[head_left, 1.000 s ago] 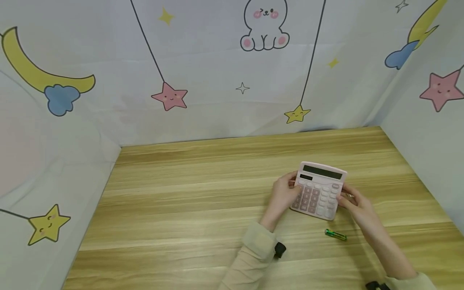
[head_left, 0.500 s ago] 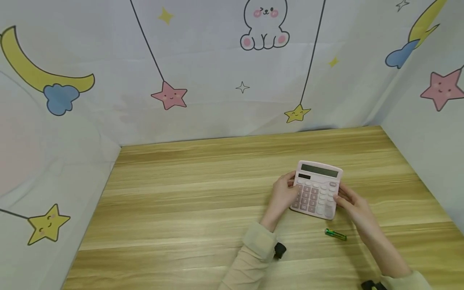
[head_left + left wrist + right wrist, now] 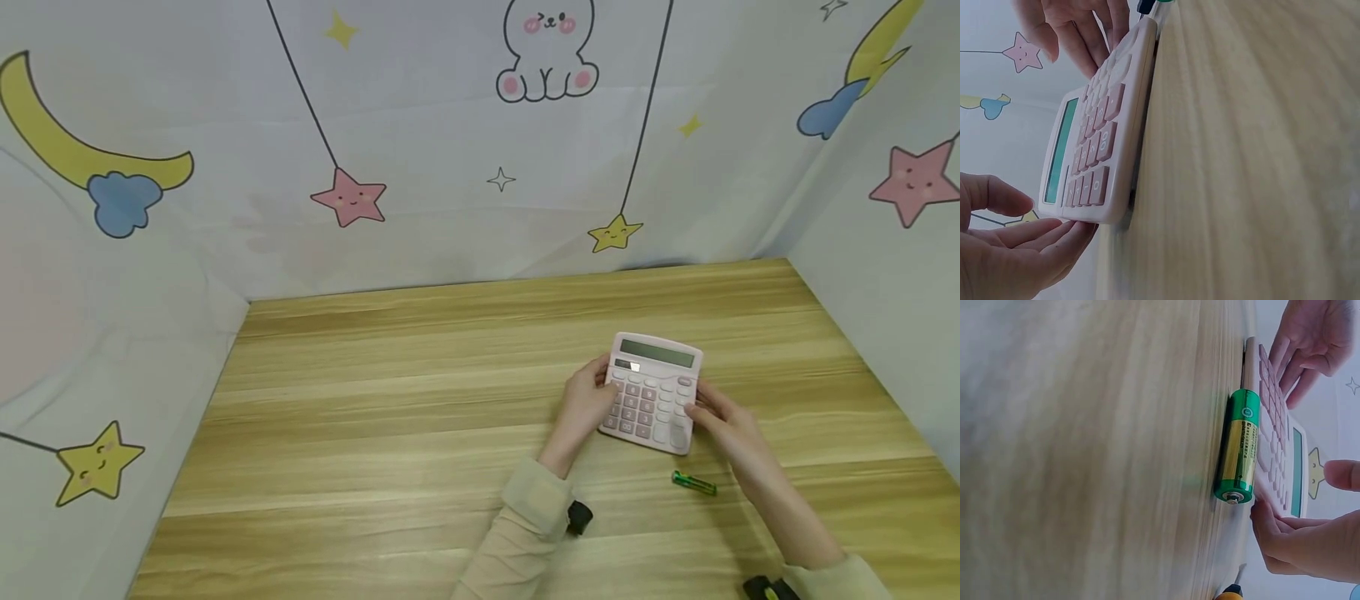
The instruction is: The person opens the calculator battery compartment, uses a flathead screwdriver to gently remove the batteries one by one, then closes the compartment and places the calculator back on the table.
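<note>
A pink calculator lies face up at the right of the table, its display toward the far side. My left hand is at its left edge; in the left wrist view the fingers touch that edge while the thumb stands away. On the opposite edge rest the fingers of my right hand, and the right wrist view shows that thumb raised clear of the keys. One green and gold battery lies in front of the calculator, near my right wrist.
A screwdriver with an orange and black handle shows at the bottom of the right wrist view. White cloth walls printed with stars and moons enclose the wooden table on the back and sides.
The calculator has turned slightly and settled flatter, its right edge moving left; its display looks lighter. My right hand has shifted left with it, while my left hand has barely moved.
</note>
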`<state>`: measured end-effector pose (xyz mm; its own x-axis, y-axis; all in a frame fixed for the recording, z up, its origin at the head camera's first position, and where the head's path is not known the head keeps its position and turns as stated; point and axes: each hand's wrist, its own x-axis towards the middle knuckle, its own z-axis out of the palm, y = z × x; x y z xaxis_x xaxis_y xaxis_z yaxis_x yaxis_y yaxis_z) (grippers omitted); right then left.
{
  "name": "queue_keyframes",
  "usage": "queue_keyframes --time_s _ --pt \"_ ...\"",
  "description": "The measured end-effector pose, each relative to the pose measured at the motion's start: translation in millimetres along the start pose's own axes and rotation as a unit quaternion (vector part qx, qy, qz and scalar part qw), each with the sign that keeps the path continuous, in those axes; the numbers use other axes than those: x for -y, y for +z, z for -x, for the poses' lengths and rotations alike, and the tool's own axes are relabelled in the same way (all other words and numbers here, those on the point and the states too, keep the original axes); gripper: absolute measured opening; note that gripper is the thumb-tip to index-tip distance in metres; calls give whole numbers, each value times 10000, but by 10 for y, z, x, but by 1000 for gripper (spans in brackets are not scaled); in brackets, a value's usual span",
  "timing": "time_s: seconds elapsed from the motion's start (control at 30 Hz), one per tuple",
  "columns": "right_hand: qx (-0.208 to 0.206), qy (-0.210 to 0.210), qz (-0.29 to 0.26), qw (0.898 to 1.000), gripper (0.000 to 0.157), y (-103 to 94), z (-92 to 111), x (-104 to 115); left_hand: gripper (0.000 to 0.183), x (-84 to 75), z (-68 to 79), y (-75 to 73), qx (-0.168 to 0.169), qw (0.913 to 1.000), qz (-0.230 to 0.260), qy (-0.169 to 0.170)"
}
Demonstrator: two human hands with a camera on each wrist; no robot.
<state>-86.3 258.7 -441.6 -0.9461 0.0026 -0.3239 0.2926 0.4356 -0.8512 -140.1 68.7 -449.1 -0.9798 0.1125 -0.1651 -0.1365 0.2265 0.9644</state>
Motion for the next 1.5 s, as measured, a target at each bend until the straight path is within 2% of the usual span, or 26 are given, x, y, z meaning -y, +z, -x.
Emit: queue_keyframes --time_s 0.37,0.9,1.1,1.23,1.33,1.5 --pt "262 113 -340 9990 72 12 -14 -20 53 31 3 13 141 9997 88 -158" --pt "349 237 -267 9988 71 24 -47 -36 54 66 9 6 226 9993 -241 -158" --pt "328 142 282 9990 76 1 -30 -6 53 70 45 -26 287 9993 -237 70" --pt "175 -46 677 9975 80 11 9 17 54 54 107 -101 235 9991 -345 47" --pt "-58 -297 955 9950 81 41 52 54 56 28 166 -182 156 9986 -507 66" --pt "-525 -940 1395 9843 79 126 108 152 56 -14 291 -352 64 9968 -727 338"
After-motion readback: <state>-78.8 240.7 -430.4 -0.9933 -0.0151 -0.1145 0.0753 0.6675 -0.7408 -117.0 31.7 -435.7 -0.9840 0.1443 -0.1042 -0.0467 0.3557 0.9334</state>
